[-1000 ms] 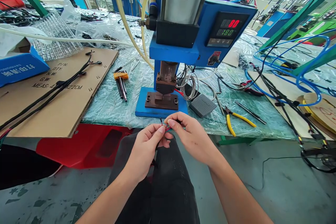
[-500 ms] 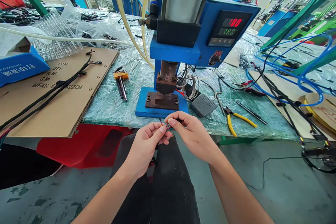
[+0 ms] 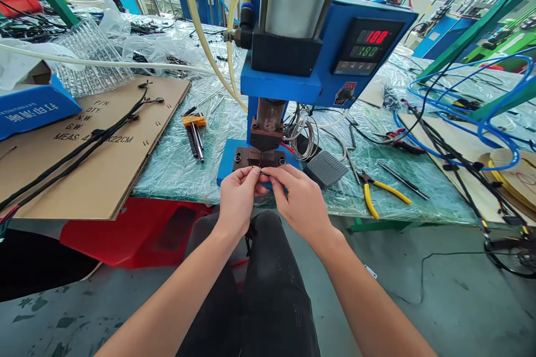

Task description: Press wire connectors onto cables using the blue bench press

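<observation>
My left hand (image 3: 238, 196) and my right hand (image 3: 299, 195) meet at the front of a blue heated press (image 3: 281, 86). Each is closed in a pinch on thin coloured wires (image 3: 260, 169), whose short ends stick up between the fingertips. The fingers hide most of the wires. Just behind them is the press's brown lower die (image 3: 274, 158), with the upper die block (image 3: 266, 136) close over it. Red and green digits light up the press's display (image 3: 368, 44).
Yellow-handled cutters (image 3: 379, 192), a grey pedal (image 3: 326, 168) and a pen-like tool (image 3: 402, 180) lie to the right. An orange holder with screwdrivers (image 3: 194, 122) sits left, beside cardboard (image 3: 100, 178) bearing black cable harnesses (image 3: 94, 142). A red stool (image 3: 138, 240) stands below.
Both hands have moved forward and up, from over my lap to the front of the lower die. The wires have come along, still pinched between the fingers.
</observation>
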Demonstrator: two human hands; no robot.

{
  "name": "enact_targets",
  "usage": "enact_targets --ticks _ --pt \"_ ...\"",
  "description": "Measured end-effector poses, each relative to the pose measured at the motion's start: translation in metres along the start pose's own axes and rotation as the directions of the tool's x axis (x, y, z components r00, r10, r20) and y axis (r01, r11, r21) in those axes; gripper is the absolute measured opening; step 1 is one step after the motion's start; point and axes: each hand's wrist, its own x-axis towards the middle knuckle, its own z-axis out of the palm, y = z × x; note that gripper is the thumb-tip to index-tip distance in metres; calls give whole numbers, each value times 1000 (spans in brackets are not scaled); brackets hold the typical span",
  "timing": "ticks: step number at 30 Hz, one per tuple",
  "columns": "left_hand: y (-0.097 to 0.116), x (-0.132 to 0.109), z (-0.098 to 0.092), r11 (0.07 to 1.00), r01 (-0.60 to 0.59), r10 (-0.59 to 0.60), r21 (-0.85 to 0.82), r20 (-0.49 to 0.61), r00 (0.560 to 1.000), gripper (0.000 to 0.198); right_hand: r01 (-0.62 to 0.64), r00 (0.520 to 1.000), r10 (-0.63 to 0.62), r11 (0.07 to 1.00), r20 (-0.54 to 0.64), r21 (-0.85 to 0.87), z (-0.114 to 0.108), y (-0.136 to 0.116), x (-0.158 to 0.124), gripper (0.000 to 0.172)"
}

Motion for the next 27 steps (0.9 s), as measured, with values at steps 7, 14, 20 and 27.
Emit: enact_targets --ticks 7,14,20,27 --pt "2 16 10 994 63 -64 -84 -11 998 17 27 996 -2 962 93 -272 -1 1 12 47" --pt "1 17 16 987 105 -110 -120 -37 993 12 18 991 28 939 130 -343 1 2 16 49" --pt "-1 16 17 984 90 -100 -152 -59 993 14 32 987 28 933 160 -359 -2 1 19 50" --pt "-2 17 17 984 99 -107 -148 -51 993 18 17 984 50 929 170 -370 -3 -1 21 49"
